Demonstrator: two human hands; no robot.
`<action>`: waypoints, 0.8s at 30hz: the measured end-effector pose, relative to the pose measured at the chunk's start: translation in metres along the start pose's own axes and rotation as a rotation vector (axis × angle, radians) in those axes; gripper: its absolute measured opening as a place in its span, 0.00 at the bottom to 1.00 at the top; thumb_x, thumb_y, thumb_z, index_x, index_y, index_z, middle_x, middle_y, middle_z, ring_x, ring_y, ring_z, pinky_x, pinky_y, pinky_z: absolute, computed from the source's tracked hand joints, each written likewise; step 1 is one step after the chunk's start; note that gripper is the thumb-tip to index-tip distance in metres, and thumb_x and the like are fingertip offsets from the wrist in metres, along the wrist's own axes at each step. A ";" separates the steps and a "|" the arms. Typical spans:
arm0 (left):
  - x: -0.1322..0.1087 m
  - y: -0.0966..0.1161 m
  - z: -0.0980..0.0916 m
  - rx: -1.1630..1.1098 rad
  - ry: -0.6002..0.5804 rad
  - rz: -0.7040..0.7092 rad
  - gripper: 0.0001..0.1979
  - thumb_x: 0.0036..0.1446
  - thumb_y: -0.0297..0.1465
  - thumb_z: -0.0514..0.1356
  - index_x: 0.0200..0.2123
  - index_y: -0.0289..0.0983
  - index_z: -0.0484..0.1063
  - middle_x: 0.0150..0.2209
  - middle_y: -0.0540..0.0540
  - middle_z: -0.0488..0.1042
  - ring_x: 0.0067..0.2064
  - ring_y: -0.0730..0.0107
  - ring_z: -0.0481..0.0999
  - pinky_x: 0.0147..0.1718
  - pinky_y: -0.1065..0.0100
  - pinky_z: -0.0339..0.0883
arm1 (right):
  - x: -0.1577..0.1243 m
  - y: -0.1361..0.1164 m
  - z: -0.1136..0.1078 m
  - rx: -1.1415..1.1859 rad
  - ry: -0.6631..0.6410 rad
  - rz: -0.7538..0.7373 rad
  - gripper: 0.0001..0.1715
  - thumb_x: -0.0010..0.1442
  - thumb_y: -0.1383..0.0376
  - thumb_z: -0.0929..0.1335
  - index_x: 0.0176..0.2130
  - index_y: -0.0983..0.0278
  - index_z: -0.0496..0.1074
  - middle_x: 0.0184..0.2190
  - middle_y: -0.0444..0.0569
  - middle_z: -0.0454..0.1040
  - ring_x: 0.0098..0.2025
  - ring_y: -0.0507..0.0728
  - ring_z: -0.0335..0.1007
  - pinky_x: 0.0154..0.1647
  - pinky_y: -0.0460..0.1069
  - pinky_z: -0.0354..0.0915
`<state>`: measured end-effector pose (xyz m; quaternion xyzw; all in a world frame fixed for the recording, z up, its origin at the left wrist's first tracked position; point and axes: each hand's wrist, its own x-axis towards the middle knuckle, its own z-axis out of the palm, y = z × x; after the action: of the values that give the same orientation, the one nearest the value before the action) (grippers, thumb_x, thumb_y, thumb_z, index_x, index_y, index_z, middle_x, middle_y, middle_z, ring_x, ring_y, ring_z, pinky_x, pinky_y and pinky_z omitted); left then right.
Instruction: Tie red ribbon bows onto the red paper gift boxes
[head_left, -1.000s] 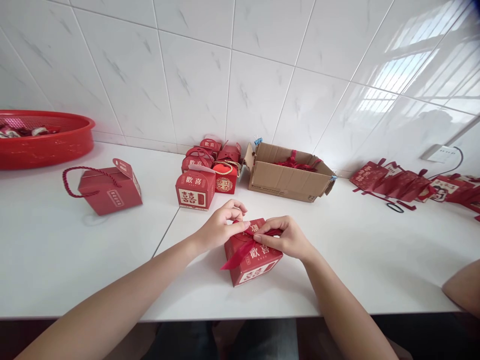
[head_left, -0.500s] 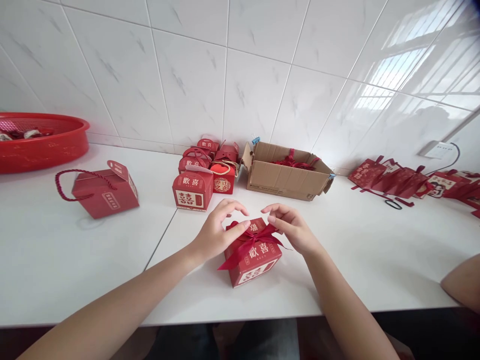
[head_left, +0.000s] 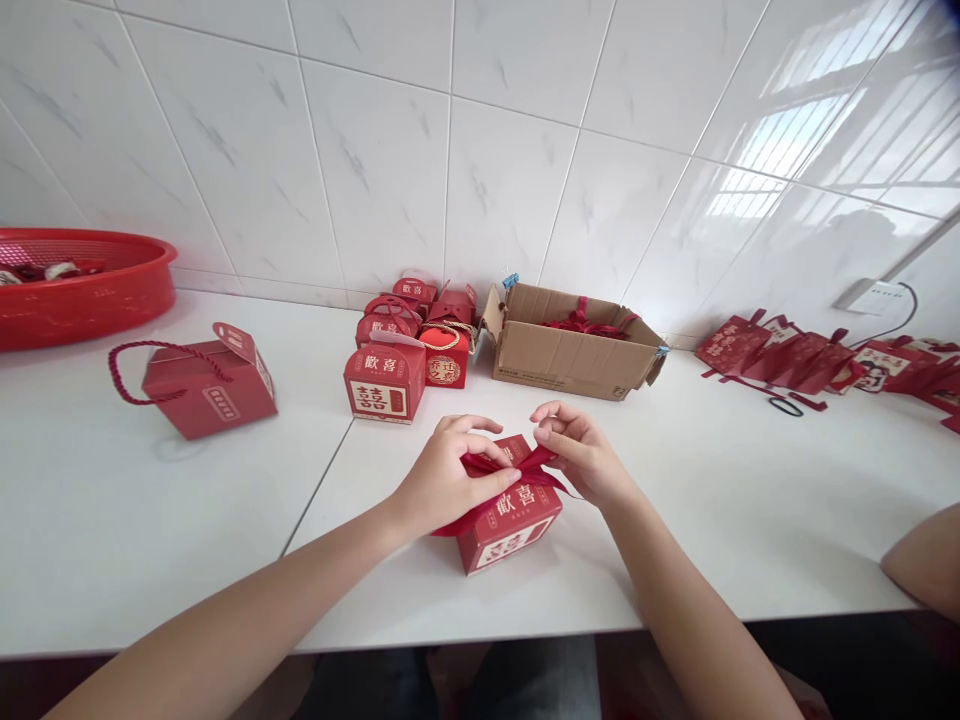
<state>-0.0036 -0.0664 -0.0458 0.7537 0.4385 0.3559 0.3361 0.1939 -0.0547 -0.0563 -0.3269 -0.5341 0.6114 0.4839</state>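
Observation:
A red gift box (head_left: 517,520) with gold and white characters stands on the white table, near its front edge. Across its top lies a dark red ribbon bow (head_left: 538,470) with trailing tails. My left hand (head_left: 461,475) reaches over the box from the left, thumb and fingertips pinching the ribbon at the bow's middle. At the right, my right hand (head_left: 581,450) has thumb and forefinger closed on the bow's right loop. The left part of the bow is largely hidden behind my left hand.
Several red boxes (head_left: 384,385) and an open cardboard box (head_left: 577,355) of ribbon stand by the tiled wall. Farther left are a red box with a rope handle (head_left: 217,395) and a red basket (head_left: 90,300). Red bags (head_left: 780,350) lie right, near another person's arm (head_left: 926,560).
My left hand has moved right and closed its fingers on the middle of the bow. My right hand has stayed nearly in place at the right loop.

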 end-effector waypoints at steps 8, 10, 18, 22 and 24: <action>0.001 0.001 0.000 -0.076 -0.037 -0.104 0.06 0.44 0.37 0.66 0.25 0.42 0.78 0.53 0.45 0.70 0.57 0.54 0.65 0.59 0.53 0.54 | 0.003 0.005 0.004 0.099 0.074 -0.046 0.16 0.48 0.63 0.75 0.27 0.63 0.65 0.19 0.38 0.69 0.20 0.47 0.65 0.24 0.43 0.62; 0.001 0.001 0.001 -0.073 -0.034 -0.105 0.05 0.44 0.36 0.66 0.24 0.41 0.78 0.53 0.45 0.70 0.56 0.54 0.66 0.59 0.53 0.54 | 0.004 0.006 0.003 0.111 0.072 -0.050 0.15 0.47 0.64 0.76 0.26 0.64 0.65 0.19 0.38 0.69 0.20 0.47 0.65 0.23 0.43 0.61; 0.002 -0.004 0.002 -0.076 -0.033 -0.085 0.04 0.44 0.35 0.66 0.24 0.42 0.77 0.54 0.44 0.70 0.59 0.55 0.63 0.60 0.53 0.53 | 0.005 0.007 -0.003 0.064 0.021 -0.016 0.15 0.50 0.63 0.75 0.32 0.61 0.65 0.18 0.38 0.69 0.20 0.48 0.65 0.23 0.44 0.60; 0.001 -0.006 0.003 -0.094 -0.026 -0.054 0.05 0.46 0.35 0.65 0.23 0.41 0.76 0.54 0.44 0.70 0.58 0.53 0.64 0.58 0.51 0.54 | 0.006 0.007 -0.006 -0.150 0.087 -0.071 0.15 0.55 0.59 0.72 0.41 0.61 0.69 0.17 0.36 0.64 0.18 0.45 0.53 0.20 0.42 0.51; 0.001 -0.006 0.004 -0.090 -0.016 -0.023 0.06 0.46 0.35 0.65 0.23 0.41 0.75 0.53 0.44 0.69 0.57 0.52 0.64 0.56 0.51 0.56 | 0.007 0.008 -0.008 -0.244 0.133 -0.117 0.17 0.58 0.56 0.69 0.45 0.61 0.70 0.20 0.38 0.67 0.18 0.45 0.50 0.19 0.43 0.50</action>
<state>-0.0024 -0.0638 -0.0529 0.7357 0.4279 0.3652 0.3772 0.1967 -0.0450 -0.0644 -0.3915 -0.5894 0.4896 0.5096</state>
